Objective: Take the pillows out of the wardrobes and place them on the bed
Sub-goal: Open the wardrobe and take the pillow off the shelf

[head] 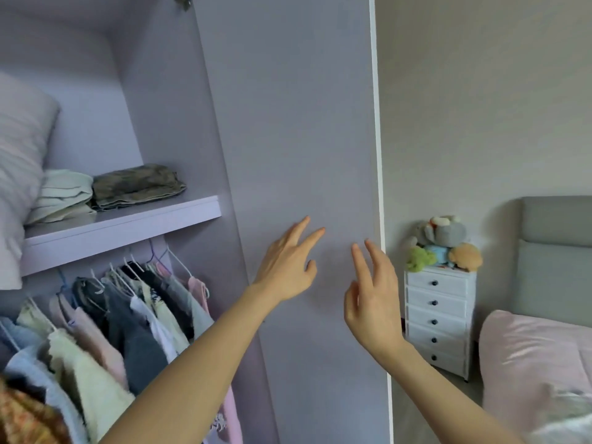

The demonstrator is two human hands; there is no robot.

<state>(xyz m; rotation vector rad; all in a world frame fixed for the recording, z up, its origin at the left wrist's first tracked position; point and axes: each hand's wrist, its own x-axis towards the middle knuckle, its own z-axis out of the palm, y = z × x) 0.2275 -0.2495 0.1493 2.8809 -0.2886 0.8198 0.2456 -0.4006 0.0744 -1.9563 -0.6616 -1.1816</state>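
Note:
A pale striped pillow (19,161) stands on the wardrobe shelf (128,225) at the far left, leaning partly over the shelf's edge. The open lilac wardrobe door (294,123) fills the middle of the view. My left hand (288,264) and my right hand (371,302) are both raised in front of the door's inner face, fingers spread, holding nothing. The bed (538,357) with a pink cover and grey headboard lies at the right edge.
Folded clothes (134,185) lie on the shelf beside the pillow. Several garments (121,328) hang on a rail below. A white drawer chest (437,318) topped with plush toys (445,241) stands against the wall between the door and the bed.

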